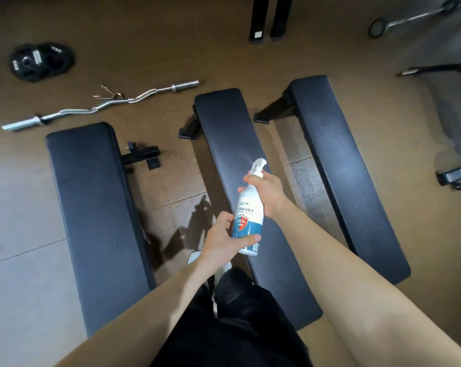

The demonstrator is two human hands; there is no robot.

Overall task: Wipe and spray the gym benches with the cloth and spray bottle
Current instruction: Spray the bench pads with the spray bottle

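Note:
Three black padded gym benches lie side by side on the floor: the left bench [91, 207], the middle bench [224, 133] and the right bench [338, 165]. Over the middle bench I hold a white spray bottle [247, 207] with a blue and red label. My right hand [269, 193] grips its neck, a finger on the trigger. My left hand [224, 239] holds the bottle's base, thumb across the front. The nozzle points away along the middle bench. No cloth is in view.
A curl bar [102, 105] lies on the floor beyond the left bench, with weight plates [39, 60] at the far left. Black rack posts [270, 19] stand at the top. Another bar [420, 15] and a machine frame [454, 176] are at the right.

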